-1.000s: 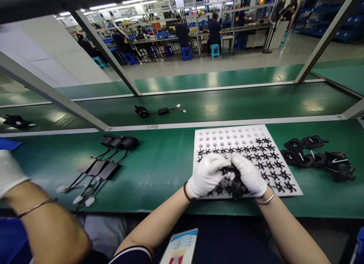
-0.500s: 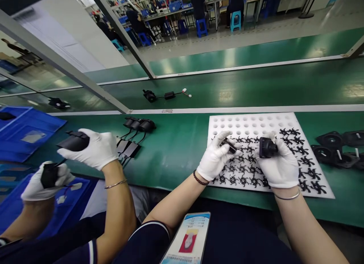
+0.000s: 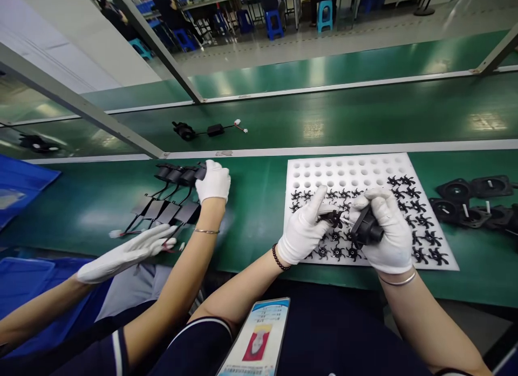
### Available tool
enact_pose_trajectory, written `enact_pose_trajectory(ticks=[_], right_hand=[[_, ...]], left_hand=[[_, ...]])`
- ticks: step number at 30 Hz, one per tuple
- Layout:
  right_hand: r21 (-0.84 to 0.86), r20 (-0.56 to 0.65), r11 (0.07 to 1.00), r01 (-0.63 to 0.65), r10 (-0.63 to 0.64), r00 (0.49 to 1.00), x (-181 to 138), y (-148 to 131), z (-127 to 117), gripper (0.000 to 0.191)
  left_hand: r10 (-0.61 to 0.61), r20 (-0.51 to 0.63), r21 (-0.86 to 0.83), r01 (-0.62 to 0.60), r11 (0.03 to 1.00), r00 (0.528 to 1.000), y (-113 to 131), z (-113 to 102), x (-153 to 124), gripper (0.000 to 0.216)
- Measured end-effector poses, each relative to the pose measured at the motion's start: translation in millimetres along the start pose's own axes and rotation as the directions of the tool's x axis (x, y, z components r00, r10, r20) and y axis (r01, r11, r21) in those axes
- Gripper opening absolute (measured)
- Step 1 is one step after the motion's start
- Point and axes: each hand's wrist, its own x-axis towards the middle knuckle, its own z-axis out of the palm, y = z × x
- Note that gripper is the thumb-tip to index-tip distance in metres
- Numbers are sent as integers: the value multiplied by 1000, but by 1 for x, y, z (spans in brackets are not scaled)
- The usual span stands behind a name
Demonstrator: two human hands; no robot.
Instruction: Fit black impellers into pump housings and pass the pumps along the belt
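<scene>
Both my hands wear white gloves and hover over a white foam tray [image 3: 352, 168] with rows of round holes, many filled with small black impellers [image 3: 421, 220]. My left hand [image 3: 304, 231] pinches one small black impeller [image 3: 334, 218] between thumb and fingers. My right hand [image 3: 384, 233] is wrapped round a black pump body [image 3: 366, 229], tilted toward the impeller. The two parts almost touch.
A co-worker's gloved hands at my left reach a row of black wired units [image 3: 178, 175] and their flat modules [image 3: 168, 211]. Black housings [image 3: 465, 198] lie right of the tray. One wired unit [image 3: 186, 131] rides the far belt. Blue bins [image 3: 20, 184] stand left.
My hands came apart, then closed together again with the impeller and pump body. The co-worker's hands came in holding wired units and set them down on the bench row.
</scene>
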Motion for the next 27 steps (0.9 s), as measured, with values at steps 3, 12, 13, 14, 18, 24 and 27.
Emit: enact_pose_trajectory(ticks=[3,12,13,14,18,24,27], right_hand=[[2,19,1000,-1,1,1000,0,2,-2,10],[39,-5,999,24,-23,1000,4,5,-7,7],[60,8,998,7,-7,1000,4,5,-7,6],[78,23,997,-9,7,1000,5,4,-8,7],[88,70,995,-37,31,997,7,1,-9,9],[73,60,997,-34,30,998,10,-1,-7,8],[47,59,998,-53,50,997,11,-2,-5,8]], left_hand=[[55,36,10,-56,998,998,-1,-1,0,70],[245,94,88,-253,963,965,-1,-6,3,57],[240,114,109,-252,962,964,0,-7,4,53],[227,137,131,-245,961,964,0,-8,5,48],[230,206,143,-261,955,951,-2,-8,5,34],[218,193,150,-249,957,957,-8,-7,5,48],[185,159,108,-203,973,970,-7,-10,6,51]])
